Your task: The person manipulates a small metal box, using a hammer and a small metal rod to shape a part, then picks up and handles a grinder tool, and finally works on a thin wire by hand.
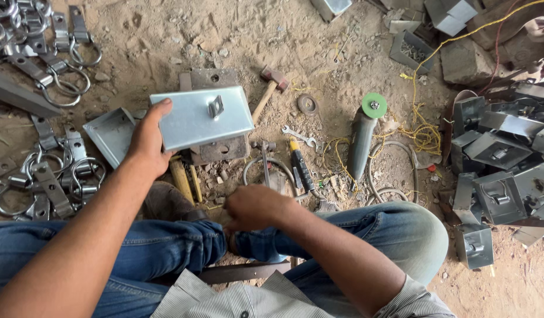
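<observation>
Head view: left hand (147, 141) grips the left end of a grey metal box (202, 118), thumb over the top edge, fingers underneath and out of sight. The box is held tilted above a rusty drilled plate (216, 150), a small bracket (215, 106) on its upper face. Right hand (254, 207) is curled shut low by the knees; can't tell whether it holds anything, the knuckles cover it.

Risks, as I judge them:
- One-handed grip at one end only, so the box could swing or slip and drop onto the plate or the tools below.
- Sheet edges look sharp; a slip could cut the palm.
- Grinder (362, 136) lies close by with its green disc bare, and the yellow wire (422, 132) is tangled near it, so snagging is possible.
- Hammer (267, 88), spanner (298, 136) and other tools crowd the ground beside the legs.

Hard to read: the box underside, the left fingertips, what's under the right fist. The strap-and-ring pile (45, 176) at left and the box stack (501, 171) at right are cut off by the frame.
</observation>
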